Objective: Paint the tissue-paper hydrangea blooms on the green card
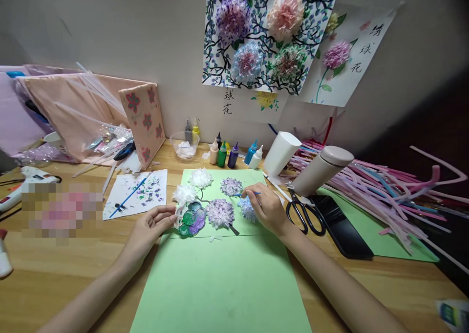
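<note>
Green sheet [220, 284] lay nearest, flat on the surface [73, 269]. Left hand [152, 225] was at the sheet's left edge, fingers pinching the rim of a paint palette [192, 219] resting on the sheet. Right hand [266, 208] was over the sheet's far right part, fingers pinching a thin blue brush [252, 193], tip at a lilac paper flower [230, 186]. Scissors [304, 210] lay just right of the sheet.

The green sheet [220, 284] lies bare up close — scissors [305, 214], flask [322, 169], paint bottles [227, 153] crowd beyond.

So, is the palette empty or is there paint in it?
Has paint: wells of the palette show green and purple; the left hand holds its edge, the right hand a brush.
</note>
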`<action>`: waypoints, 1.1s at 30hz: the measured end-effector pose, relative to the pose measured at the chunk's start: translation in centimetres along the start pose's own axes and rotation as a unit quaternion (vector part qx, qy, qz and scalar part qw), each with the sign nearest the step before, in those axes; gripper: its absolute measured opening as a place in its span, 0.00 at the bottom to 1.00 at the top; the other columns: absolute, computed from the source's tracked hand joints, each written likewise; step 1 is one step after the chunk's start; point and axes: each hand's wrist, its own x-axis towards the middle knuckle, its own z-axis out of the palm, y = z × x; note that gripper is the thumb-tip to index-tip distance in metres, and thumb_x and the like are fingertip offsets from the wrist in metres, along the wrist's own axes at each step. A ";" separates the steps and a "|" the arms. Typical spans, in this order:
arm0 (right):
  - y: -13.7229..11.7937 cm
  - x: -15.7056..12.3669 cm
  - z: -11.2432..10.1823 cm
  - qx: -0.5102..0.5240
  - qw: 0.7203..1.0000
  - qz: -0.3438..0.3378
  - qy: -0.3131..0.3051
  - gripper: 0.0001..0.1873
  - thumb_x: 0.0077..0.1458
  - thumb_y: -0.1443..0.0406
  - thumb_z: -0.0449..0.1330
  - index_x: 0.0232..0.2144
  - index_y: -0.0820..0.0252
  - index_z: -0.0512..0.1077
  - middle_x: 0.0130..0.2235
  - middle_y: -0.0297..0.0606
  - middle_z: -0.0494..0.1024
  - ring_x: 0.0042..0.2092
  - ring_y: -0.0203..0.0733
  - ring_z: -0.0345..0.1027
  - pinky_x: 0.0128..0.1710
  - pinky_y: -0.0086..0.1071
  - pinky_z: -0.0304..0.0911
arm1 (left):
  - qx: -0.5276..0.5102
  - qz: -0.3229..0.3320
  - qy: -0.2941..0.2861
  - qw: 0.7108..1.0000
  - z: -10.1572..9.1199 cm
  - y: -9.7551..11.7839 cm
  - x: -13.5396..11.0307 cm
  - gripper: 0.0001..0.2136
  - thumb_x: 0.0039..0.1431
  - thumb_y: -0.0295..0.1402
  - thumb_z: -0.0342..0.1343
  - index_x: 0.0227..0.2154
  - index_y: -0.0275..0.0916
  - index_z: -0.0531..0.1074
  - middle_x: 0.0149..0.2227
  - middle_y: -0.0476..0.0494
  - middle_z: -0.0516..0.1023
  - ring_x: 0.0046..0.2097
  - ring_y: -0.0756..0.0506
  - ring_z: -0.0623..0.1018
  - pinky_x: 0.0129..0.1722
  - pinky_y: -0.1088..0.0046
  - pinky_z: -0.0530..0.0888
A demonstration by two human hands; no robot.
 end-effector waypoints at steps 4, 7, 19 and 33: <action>-0.2 0.1 -0.2 0.016 1.000 -0.009 0.022 0.11 0.61 0.71 0.48 0.31 0.59 0.68 0.29 0.38 0.74 0.32 0.38 0.66 0.33 0.32 0.63 | 0.007 0.001 0.003 1.000 -0.2 -0.2 0.2 0.24 0.40 0.45 0.67 0.38 0.35 0.71 0.43 0.37 0.78 0.49 0.36 0.76 0.48 0.64 0.74; -0.2 0.0 -0.1 0.017 1.000 -0.008 0.007 0.10 0.61 0.71 0.48 0.32 0.59 0.68 0.29 0.38 0.74 0.32 0.38 0.67 0.34 0.32 0.63 | 0.009 0.004 0.000 1.000 -0.2 -0.2 0.2 0.24 0.41 0.45 0.67 0.39 0.35 0.71 0.42 0.37 0.79 0.49 0.36 0.76 0.47 0.64 0.74; -0.5 0.0 -0.8 0.038 0.999 0.010 0.022 0.13 0.62 0.67 0.46 0.31 0.58 0.70 0.29 0.38 0.75 0.32 0.40 0.68 0.33 0.34 0.64 | -0.009 0.018 0.006 1.000 0.1 0.2 -0.2 0.22 0.39 0.43 0.68 0.36 0.36 0.73 0.38 0.38 0.81 0.44 0.38 0.78 0.44 0.66 0.76; -5.2 -0.8 0.2 0.191 0.977 -0.023 -0.094 0.12 0.63 0.67 0.46 0.40 0.57 0.69 0.35 0.39 0.77 0.38 0.40 0.70 0.37 0.34 0.67 | -0.038 0.027 -0.007 0.999 0.1 -0.4 -0.1 0.21 0.41 0.40 0.67 0.37 0.34 0.72 0.38 0.39 0.80 0.45 0.39 0.78 0.48 0.61 0.73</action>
